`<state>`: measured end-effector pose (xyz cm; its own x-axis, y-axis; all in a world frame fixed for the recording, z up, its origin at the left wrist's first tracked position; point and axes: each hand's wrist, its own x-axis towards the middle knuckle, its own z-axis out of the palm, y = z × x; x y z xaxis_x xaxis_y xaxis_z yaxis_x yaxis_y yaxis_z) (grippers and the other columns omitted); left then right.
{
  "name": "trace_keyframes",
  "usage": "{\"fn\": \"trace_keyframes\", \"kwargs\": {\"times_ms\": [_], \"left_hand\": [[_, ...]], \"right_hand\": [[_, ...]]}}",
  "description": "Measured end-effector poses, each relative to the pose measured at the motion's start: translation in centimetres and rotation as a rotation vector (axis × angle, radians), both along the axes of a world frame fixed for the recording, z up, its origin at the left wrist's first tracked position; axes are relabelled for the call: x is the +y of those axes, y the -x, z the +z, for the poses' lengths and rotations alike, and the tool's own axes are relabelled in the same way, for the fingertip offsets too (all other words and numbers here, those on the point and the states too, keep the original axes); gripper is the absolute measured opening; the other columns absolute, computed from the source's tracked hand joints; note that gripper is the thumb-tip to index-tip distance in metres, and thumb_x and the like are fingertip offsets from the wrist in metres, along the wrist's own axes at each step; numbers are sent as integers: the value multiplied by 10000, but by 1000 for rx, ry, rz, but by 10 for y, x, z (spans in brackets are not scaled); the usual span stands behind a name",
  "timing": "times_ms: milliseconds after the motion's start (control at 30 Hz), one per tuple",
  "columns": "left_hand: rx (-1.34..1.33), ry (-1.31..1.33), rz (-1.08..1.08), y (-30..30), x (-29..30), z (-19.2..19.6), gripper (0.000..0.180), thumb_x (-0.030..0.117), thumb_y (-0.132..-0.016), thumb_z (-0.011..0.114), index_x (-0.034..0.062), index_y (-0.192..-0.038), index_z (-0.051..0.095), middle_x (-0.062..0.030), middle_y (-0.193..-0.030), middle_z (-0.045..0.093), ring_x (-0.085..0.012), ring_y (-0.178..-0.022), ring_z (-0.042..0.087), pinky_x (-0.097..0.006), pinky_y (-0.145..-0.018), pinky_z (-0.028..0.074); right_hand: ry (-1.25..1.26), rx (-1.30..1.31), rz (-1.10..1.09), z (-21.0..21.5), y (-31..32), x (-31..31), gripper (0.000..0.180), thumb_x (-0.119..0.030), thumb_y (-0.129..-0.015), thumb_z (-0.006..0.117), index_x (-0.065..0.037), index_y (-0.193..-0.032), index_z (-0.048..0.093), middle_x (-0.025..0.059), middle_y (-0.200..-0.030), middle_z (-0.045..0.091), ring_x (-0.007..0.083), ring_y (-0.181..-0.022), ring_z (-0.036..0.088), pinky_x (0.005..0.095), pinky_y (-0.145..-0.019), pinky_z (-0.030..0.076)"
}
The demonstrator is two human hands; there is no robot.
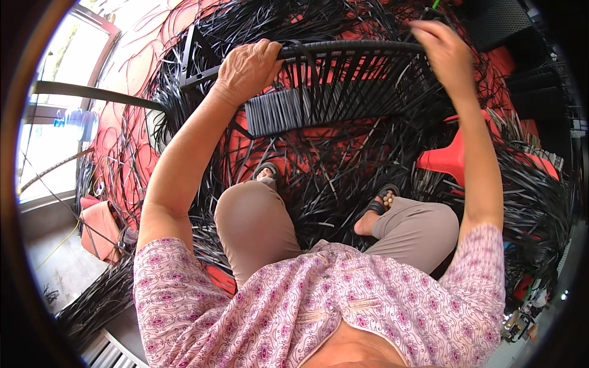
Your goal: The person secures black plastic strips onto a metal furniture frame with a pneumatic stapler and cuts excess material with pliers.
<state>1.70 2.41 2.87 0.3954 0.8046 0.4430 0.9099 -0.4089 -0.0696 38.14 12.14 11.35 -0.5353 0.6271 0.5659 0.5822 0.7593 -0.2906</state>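
In front of me stands a partly woven black chair (279,113), with flat black strips strung between its curved top rail and a tightly woven panel. My left hand (248,69) is closed over the left end of that rail, knuckles up. At the rail's right end, a little above it, is my right hand (445,52), its fingers bent and smeared by motion. Whether it pinches a strip cannot be made out. Many black strips in the middle of the chair hang loose or slanted.
Heaps of loose black strips (540,190) cover much of the red floor around my feet. A red plastic piece (445,159) lies right of my legs. At left are a pinkish bag (99,232) and a clear blue bottle (81,122). Black woven furniture (494,23) stands far right.
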Motion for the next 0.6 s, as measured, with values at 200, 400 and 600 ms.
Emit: {"fn": "trace_keyframes", "kwargs": {"times_ms": [200, 400, 600], "left_hand": [[-15, -10, -31, -10, 7, 5, 261, 241, -861, 646, 76, -1045, 561, -88, -842, 585, -276, -755, 634, -387, -675, 513], [-80, -17, -40, 1, -6, 0, 248, 239, -865, 653, 79, -1032, 562, -87, -818, 565, -279, -754, 628, -383, -666, 510], [-235, 135, -11, -12, -5, 11, 364, 282, -868, 661, 94, -1168, 579, -98, -896, 686, -308, -776, 668, -397, -665, 516]], "right_hand": [[535, -790, 362, -42, 185, 61, 371, -345, -900, 570, -4, -974, 697, 116, -768, 684, 211, -745, 638, 332, -705, 501], [1468, -530, 224, -61, 233, 46, 305, -363, -900, 631, -74, -922, 726, 39, -804, 732, 189, -674, 674, 346, -655, 549], [1595, -243, 188, -99, 222, 73, 132, -224, -793, 784, -117, -831, 718, 26, -738, 706, 143, -556, 606, 308, -561, 516]]}}
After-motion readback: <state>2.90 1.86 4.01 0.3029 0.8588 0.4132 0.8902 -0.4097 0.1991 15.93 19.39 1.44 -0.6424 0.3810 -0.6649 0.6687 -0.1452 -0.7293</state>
